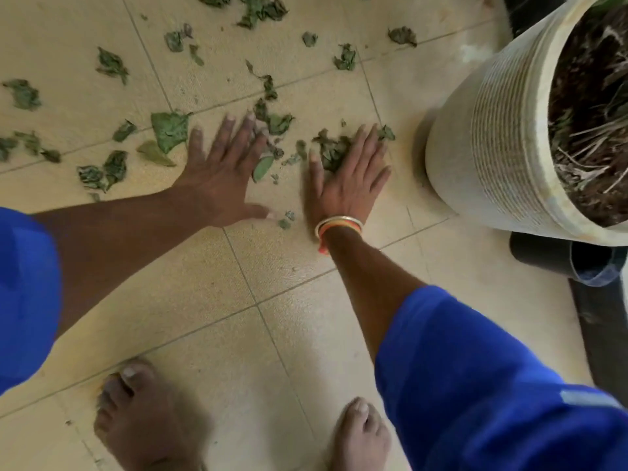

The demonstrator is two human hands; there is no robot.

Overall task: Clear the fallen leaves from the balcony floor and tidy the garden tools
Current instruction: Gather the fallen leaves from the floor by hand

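Both hands flat on the floor [190, 273]: left hand [217, 175] fingers spread, right hand [350, 178] fingers straight over leaves [331, 151].

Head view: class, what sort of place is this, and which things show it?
Likely a tiled balcony or patio garden: beige floor tiles, fallen leaves scattered across them, and a large ribbed plant pot holding soil and dry stems.
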